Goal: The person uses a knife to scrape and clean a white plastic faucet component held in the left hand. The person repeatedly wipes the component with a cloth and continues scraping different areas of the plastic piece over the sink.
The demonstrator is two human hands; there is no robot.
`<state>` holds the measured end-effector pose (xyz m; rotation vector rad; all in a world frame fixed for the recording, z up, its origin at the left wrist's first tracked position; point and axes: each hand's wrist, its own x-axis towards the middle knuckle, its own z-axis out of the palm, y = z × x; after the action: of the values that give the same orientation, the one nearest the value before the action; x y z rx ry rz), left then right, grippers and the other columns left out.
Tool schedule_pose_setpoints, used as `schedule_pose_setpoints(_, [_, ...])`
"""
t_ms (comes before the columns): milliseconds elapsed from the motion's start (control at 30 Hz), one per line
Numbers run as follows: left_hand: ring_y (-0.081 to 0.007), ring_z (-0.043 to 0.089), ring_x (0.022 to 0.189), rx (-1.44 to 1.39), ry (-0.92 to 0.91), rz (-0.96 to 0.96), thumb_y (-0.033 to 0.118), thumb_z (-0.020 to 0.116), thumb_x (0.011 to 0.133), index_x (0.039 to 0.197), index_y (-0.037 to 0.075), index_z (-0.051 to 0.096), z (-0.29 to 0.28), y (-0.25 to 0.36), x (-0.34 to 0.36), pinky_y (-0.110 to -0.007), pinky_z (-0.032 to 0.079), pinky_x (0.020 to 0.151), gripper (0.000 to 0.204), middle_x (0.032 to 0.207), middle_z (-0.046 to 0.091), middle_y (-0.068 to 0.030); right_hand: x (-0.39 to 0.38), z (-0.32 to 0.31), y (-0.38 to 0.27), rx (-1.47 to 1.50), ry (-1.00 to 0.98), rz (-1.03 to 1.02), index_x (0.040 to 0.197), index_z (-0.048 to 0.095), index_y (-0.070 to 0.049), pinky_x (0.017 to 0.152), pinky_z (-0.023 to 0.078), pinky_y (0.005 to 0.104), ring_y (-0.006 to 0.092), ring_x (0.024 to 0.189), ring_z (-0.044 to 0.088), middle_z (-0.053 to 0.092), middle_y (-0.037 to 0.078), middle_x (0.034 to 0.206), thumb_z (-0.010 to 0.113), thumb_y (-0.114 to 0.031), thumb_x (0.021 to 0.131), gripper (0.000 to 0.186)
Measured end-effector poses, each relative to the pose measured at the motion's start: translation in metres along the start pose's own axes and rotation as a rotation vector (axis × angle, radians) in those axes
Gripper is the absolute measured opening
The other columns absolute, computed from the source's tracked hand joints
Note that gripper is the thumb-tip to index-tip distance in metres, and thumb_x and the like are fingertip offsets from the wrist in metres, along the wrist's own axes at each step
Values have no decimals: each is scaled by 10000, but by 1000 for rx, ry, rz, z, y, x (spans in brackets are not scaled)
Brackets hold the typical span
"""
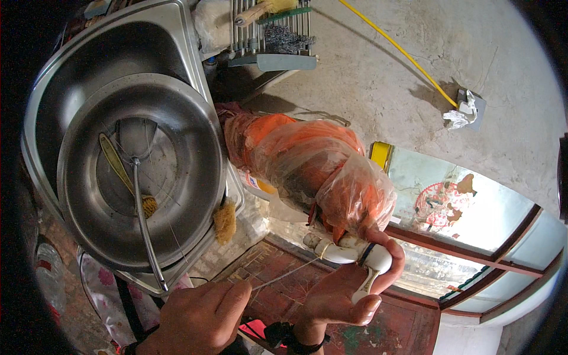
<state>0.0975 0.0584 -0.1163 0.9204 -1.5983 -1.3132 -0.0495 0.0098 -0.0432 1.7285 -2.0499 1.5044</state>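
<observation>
The right hand (334,296) is curled, palm up, around a white plastic tap (377,260), its fingers wrapping the far side and the thumb lying near the small lever. Over to its left, the left hand (204,313) is closed in a fist on a thin string (284,276), which runs taut from the fist to the white pipe (339,254) next to the tap; I can make out a yellowish winding there. Just above the tap sits a bulky orange bundle (284,142) covered in clear plastic, reaching back to the sink (189,44). In the sink rests a wide metal basin (76,157), with a curved metal spout (144,222) over it and a brush (113,160) lying inside. A tan sponge (225,222) is by the sink's edge. Farther off, a rack (236,44) holds a wire scourer (284,39), a yellow cable (399,48) crosses the wall (503,89), and to the right of the bundle there's a brown-framed window (408,171).
</observation>
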Motion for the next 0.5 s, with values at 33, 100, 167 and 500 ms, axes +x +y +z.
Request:
schedule_pose_setpoints(33, [-297,635,761,-7,1,2,-11,602,800,998,-70,583,0,0,1,-346,528,638,207,863,630,-185,0,0,-1,-12,17,18,1128,446,-18,941,320,408,268,1032,462,492,136,1041,370,-636,766,721])
schedule_pose_setpoints(100, [-297,636,762,-15,8,-1,-7,602,804,1000,-70,583,-1,1,1,-345,529,636,207,863,630,-186,-1,1,-2,0,38,46,1131,446,-18,942,321,407,267,1035,462,493,136,1042,369,-631,770,716])
schedule_pose_setpoints(167, [-298,636,763,-9,12,-17,-7,601,807,1004,-71,582,-4,3,-1,-347,529,636,208,865,630,-187,-2,2,-3,40,34,59,1134,445,-17,942,321,405,266,1038,462,494,136,1043,369,-624,775,710])
schedule_pose_setpoints(500, [-305,635,777,-9,5,0,-16,603,800,1013,-66,580,-1,-1,-2,-353,530,650,220,877,629,-185,-1,-1,1,36,-9,-11,1138,446,-14,939,323,402,268,1034,465,500,138,1040,374,-619,773,710])
